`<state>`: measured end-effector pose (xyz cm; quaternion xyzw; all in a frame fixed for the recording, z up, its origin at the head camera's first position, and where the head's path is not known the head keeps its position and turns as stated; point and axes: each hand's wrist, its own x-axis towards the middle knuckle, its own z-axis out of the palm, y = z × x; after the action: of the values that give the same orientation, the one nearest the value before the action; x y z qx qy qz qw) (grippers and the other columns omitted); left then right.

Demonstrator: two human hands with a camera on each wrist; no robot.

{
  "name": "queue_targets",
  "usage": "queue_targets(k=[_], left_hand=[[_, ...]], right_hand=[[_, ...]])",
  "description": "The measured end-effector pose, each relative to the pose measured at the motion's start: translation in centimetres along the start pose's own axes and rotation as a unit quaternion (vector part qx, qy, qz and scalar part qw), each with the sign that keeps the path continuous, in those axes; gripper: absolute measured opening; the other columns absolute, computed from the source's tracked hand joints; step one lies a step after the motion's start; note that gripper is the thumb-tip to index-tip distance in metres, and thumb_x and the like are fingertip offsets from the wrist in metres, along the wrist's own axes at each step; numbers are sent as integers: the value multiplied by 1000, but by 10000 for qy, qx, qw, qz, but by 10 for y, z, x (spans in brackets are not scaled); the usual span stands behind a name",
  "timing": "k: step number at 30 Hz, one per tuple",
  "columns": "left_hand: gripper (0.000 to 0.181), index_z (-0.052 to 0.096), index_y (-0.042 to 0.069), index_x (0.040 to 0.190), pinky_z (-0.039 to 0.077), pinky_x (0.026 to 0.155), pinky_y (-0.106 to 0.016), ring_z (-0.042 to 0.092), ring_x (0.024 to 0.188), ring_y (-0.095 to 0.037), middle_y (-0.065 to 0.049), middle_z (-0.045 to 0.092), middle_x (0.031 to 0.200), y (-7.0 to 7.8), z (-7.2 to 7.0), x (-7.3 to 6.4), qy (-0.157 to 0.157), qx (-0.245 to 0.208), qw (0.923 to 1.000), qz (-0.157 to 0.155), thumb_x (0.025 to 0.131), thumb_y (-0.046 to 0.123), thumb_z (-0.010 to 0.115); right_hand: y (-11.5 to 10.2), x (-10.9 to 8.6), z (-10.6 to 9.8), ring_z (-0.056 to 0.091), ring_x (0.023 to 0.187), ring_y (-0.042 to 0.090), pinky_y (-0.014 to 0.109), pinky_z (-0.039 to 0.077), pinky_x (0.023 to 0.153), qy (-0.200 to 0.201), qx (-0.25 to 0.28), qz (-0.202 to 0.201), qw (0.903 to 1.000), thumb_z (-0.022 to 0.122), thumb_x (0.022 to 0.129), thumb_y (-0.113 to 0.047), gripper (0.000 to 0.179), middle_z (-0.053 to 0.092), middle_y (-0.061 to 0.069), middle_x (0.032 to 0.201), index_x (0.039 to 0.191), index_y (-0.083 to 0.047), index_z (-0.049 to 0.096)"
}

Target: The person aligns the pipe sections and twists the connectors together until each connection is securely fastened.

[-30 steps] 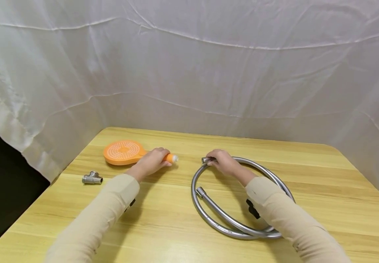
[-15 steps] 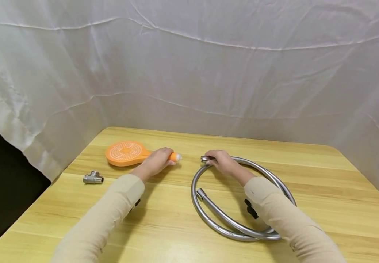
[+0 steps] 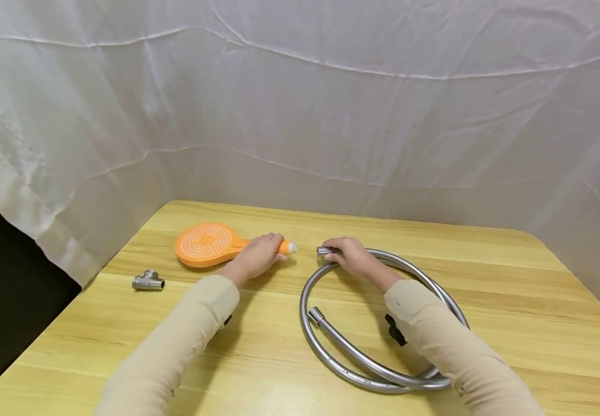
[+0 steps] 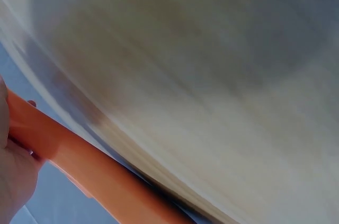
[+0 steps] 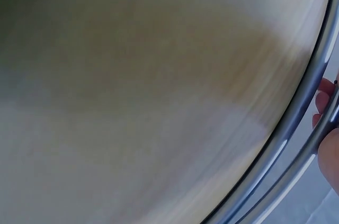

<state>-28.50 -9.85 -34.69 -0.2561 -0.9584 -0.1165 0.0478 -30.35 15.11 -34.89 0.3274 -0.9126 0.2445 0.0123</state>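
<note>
My left hand grips the handle of an orange shower head, whose white threaded tip points right. The left wrist view shows the orange handle held in the hand at the lower left. To the right, my right hand holds one end of a grey shower hose, with its metal fitting sticking out toward the shower head. A short gap separates tip and fitting. The hose's other end lies loose inside the coil. Fingers curl around the hose in the right wrist view.
A small metal tee fitting lies at the left of the wooden table, left of my left forearm. White cloth hangs behind the table and along its sides. The coiled hose runs under my right forearm.
My left hand has moved right with the shower head, narrowing the gap to the hose fitting. My right hand has shifted slightly left, and the loose hose end sits a little lower.
</note>
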Motion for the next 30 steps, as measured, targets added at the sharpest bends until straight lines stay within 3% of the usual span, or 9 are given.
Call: queue_targets(k=[7, 14, 25, 30], left_hand=[[36, 47, 1, 114, 48, 83, -39, 54, 86, -24, -11, 57, 95, 1, 3, 2, 41, 260, 9995, 157, 93, 30, 52], [37, 46, 3, 117, 47, 87, -40, 54, 91, -26, -12, 56, 99, 3, 3, 2, -73, 373, 9991, 204, 93, 30, 50], [35, 47, 8, 115, 44, 93, -41, 52, 97, -26, -10, 55, 102, 9, 2, 6, -377, 320, 9988, 0, 93, 34, 49], [35, 47, 8, 115, 45, 91, -41, 53, 98, -26, -10, 56, 103, 12, 3, 8, -370, 415, 9984, 41, 93, 36, 49]], right_hand=[[-2, 1, -1, 60, 107, 31, 41, 52, 89, -53, 34, -9, 10000, 59, 89, -14, 31, 65, 18, 113, 117, 1, 62], [-4, 1, -4, 59, 108, 32, 42, 51, 91, -103, 41, 147, 9998, 60, 89, -17, 37, 64, 18, 115, 121, 1, 60], [-6, 3, -4, 62, 93, 24, 35, 53, 78, -28, 5, 44, 10000, 60, 88, -19, 32, 68, 12, 103, 116, -3, 64], [-7, 4, -3, 59, 83, 17, 29, 49, 70, 46, 148, 255, 9996, 61, 89, -20, 25, 67, 9, 96, 108, -5, 64]])
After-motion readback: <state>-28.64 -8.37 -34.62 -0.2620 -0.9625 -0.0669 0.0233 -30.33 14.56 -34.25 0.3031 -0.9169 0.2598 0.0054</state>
